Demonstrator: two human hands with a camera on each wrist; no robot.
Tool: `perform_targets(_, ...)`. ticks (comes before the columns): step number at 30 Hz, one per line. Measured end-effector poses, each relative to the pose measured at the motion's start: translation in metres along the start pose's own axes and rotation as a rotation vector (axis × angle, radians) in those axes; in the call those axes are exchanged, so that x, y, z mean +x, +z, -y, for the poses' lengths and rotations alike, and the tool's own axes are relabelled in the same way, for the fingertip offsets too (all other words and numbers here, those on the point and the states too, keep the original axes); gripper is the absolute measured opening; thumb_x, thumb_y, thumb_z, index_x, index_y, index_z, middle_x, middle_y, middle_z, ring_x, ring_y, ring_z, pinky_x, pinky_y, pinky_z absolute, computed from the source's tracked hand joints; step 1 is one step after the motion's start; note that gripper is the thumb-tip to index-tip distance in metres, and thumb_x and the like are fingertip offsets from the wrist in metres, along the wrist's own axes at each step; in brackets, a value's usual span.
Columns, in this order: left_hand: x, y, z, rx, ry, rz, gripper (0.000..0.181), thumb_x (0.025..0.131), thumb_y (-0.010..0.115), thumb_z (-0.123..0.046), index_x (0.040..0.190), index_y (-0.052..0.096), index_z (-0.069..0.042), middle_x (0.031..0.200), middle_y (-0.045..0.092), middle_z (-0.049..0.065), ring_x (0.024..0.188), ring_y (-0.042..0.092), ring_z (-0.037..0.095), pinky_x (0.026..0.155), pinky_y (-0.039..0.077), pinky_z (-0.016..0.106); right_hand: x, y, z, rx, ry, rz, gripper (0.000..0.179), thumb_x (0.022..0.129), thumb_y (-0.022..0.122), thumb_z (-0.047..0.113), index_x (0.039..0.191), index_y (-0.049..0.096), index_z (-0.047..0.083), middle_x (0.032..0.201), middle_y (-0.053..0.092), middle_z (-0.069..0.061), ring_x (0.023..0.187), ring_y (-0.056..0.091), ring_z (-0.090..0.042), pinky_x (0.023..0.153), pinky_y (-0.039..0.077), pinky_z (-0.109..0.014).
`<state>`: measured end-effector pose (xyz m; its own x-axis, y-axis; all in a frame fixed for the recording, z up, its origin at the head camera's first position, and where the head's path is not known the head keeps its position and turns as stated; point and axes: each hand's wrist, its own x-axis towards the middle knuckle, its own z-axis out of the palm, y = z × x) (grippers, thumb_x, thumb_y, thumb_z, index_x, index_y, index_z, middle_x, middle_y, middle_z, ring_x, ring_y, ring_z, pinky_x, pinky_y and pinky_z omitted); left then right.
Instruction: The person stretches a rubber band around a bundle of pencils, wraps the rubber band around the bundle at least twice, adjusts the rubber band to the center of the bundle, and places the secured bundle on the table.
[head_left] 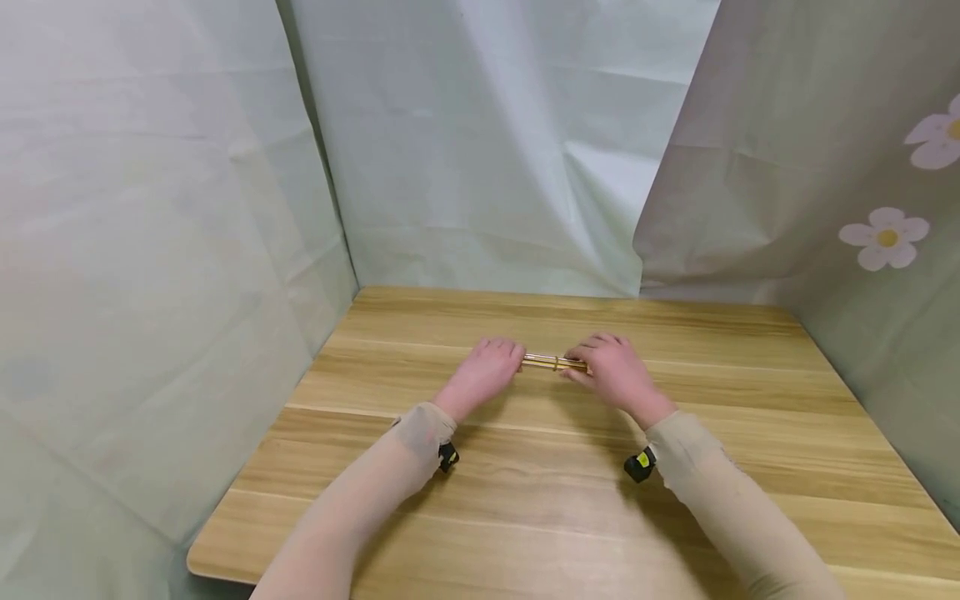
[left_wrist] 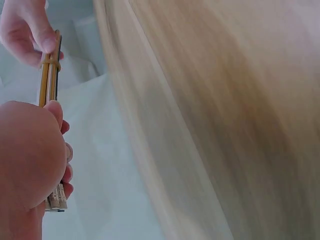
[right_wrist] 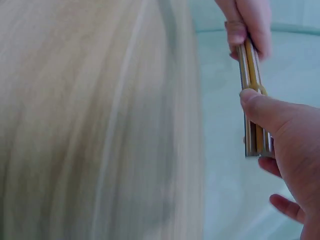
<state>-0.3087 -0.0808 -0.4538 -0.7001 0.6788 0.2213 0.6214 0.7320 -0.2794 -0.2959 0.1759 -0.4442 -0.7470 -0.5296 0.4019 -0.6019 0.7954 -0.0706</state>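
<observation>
A bundle of slender sticks, yellow, pale and dark, is held level above the table between both hands. Near its right end a yellowish band is looped around it. My left hand grips the left part with curled fingers. Pale stick ends with tiny print poke out below that hand in the left wrist view. My right hand pinches the bundle close to the band, thumb on the near side. The lower fingers of that hand are spread away from the sticks. What the sticks are exactly cannot be told.
Beneath the hands lies a wood-grain table with a rounded front left corner. Pale hanging sheets enclose it at the back and left, with a flower-printed sheet on the right. A small black camera is on the right wrist.
</observation>
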Motion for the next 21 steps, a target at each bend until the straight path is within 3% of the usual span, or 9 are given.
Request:
perform_targets(6,0.001,0.001,-0.009,0.086,0.05,-0.051,0.02,0.11,0.062,-0.03,0.107,0.06,-0.01,0.098,0.069,0.003,0.09,0.066,0.02,0.078,0.052,0.034,0.002,0.007,0.007,0.009,-0.108,-0.05,0.025,0.088,0.091,0.03,0.104,0.083,0.013,0.102,0.078,-0.001,0.106,0.067,-0.028,0.101,0.049,-0.054)
perform_targets(10,0.0,0.002,-0.015,0.081,0.075,-0.033,0.019,0.112,0.059,-0.031,0.109,0.06,-0.012,0.099,0.068,0.002,0.092,0.066,0.019,0.079,0.052,0.034,0.004,0.008,0.014,0.046,-0.124,-0.042,0.027,0.091,0.089,0.033,0.108,0.084,0.013,0.105,0.079,-0.001,0.108,0.068,-0.029,0.099,0.049,-0.055)
perform_targets(16,-0.001,0.001,-0.014,0.028,0.031,-0.025,0.019,0.11,0.063,-0.028,0.113,0.063,-0.009,0.102,0.071,0.005,0.095,0.069,0.021,0.083,0.054,0.035,0.002,0.0,0.011,0.013,-0.006,0.019,0.044,0.086,0.091,0.045,0.117,0.083,0.016,0.116,0.079,-0.003,0.117,0.066,-0.03,0.105,0.046,-0.06)
perform_targets(18,-0.001,0.001,-0.013,0.017,0.018,-0.029,0.019,0.11,0.064,-0.027,0.116,0.063,-0.009,0.104,0.071,0.005,0.097,0.07,0.022,0.084,0.055,0.036,0.0,-0.004,0.008,0.007,0.024,0.032,0.041,0.085,0.092,0.043,0.114,0.084,0.016,0.114,0.08,-0.002,0.115,0.067,-0.029,0.104,0.045,-0.06)
perform_targets(21,0.0,-0.001,-0.011,0.002,0.019,-0.025,0.018,0.11,0.064,-0.026,0.115,0.063,-0.009,0.104,0.071,0.005,0.097,0.069,0.022,0.084,0.055,0.036,-0.003,-0.006,0.004,0.01,0.004,0.044,0.028,0.087,0.092,0.034,0.107,0.085,0.016,0.107,0.08,0.0,0.108,0.067,-0.027,0.101,0.047,-0.06)
